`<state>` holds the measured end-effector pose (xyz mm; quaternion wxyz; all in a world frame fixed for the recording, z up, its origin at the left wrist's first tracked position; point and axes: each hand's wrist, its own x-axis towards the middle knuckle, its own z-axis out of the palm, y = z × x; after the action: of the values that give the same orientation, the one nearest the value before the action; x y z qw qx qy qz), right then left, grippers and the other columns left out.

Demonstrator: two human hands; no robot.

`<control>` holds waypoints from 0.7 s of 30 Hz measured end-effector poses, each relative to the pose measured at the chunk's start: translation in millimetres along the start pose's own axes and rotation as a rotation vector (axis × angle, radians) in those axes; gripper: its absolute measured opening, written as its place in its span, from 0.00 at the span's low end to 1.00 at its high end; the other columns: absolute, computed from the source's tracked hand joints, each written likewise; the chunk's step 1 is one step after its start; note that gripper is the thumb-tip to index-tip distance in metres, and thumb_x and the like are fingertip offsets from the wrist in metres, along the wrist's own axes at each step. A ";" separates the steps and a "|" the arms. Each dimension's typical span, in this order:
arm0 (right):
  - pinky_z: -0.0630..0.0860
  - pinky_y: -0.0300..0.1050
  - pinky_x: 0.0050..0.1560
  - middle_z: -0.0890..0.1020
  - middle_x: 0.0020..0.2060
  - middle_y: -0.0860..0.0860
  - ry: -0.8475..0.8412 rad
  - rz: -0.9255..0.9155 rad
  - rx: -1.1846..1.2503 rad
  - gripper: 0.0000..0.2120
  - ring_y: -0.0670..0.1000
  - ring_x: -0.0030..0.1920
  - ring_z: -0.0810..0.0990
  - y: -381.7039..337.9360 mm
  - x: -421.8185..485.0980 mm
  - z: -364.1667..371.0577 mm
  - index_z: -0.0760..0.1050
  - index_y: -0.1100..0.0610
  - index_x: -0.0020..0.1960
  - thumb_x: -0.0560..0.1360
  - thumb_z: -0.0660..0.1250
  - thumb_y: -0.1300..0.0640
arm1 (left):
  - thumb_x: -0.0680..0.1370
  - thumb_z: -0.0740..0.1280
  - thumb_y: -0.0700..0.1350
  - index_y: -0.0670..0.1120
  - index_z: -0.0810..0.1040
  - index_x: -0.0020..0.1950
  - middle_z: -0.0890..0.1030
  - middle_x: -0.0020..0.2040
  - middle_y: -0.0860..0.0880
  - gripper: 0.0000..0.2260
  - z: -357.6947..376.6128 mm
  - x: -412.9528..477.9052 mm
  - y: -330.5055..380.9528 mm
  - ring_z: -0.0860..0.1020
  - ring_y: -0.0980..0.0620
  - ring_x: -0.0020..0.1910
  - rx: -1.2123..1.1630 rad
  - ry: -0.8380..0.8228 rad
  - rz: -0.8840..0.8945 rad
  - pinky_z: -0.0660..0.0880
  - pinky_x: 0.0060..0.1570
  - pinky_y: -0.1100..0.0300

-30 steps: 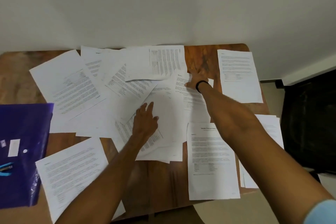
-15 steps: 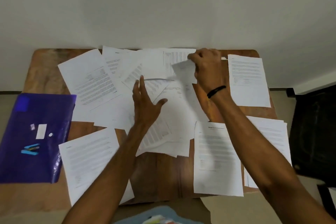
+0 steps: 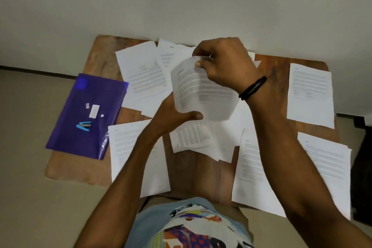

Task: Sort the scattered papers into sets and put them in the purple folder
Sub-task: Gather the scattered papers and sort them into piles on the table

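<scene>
A printed sheet (image 3: 203,92) is lifted off the wooden table (image 3: 100,54), curved and blurred. My right hand (image 3: 223,62) pinches its top edge between thumb and fingers. My left hand (image 3: 177,115) holds its lower edge, thumb in front and fingers behind the paper. Several other printed sheets lie scattered over the table: one at the back left (image 3: 141,72), one at the front left (image 3: 132,153), one under my hands (image 3: 193,137), one at the front right (image 3: 251,169). The purple folder (image 3: 88,115) lies shut at the table's left edge.
A small blue stapler (image 3: 84,126) and a few white scraps (image 3: 94,110) sit on the folder. More sheets lie at the far right (image 3: 311,94) and right front (image 3: 330,165). A dark chair (image 3: 362,147) stands right of the table. The wall runs behind.
My right hand has lifted a sheet off the pile and brought it toward me. My left hand left the table and took the sheet's lower edge. The camera view has shifted down.
</scene>
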<state>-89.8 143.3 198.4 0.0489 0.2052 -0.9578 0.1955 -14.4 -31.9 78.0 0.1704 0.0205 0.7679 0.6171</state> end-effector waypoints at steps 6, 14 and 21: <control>0.71 0.51 0.64 0.81 0.59 0.50 0.236 0.323 0.285 0.26 0.50 0.60 0.78 9.4 -3.2 85.7 0.73 0.49 0.68 0.74 0.69 0.40 | 0.74 0.76 0.49 0.55 0.76 0.63 0.83 0.59 0.53 0.19 -51.8 -48.1 -71.0 0.82 0.50 0.57 -0.208 0.368 -0.180 0.81 0.53 0.49; 0.80 0.45 0.53 0.83 0.52 0.55 -0.622 0.866 0.955 0.19 0.54 0.52 0.82 -47.7 -125.8 265.9 0.78 0.61 0.59 0.73 0.77 0.53 | 0.75 0.74 0.37 0.43 0.77 0.65 0.82 0.58 0.44 0.19 -111.3 -122.3 -170.6 0.81 0.44 0.56 -0.214 0.577 -0.555 0.78 0.59 0.47; 0.73 0.40 0.45 0.82 0.45 0.56 -0.559 0.905 0.617 0.11 0.50 0.45 0.77 -82.3 -150.8 326.0 0.80 0.66 0.50 0.77 0.71 0.57 | 0.68 0.80 0.45 0.47 0.57 0.78 0.68 0.73 0.38 0.46 -88.1 -119.7 -205.0 0.67 0.36 0.72 0.607 0.647 -0.521 0.66 0.70 0.37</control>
<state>77.2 2.0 -98.2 -0.3535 -0.1734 -0.8258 0.4037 109.6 -192.3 -73.5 0.0587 -0.3151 0.9055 0.2781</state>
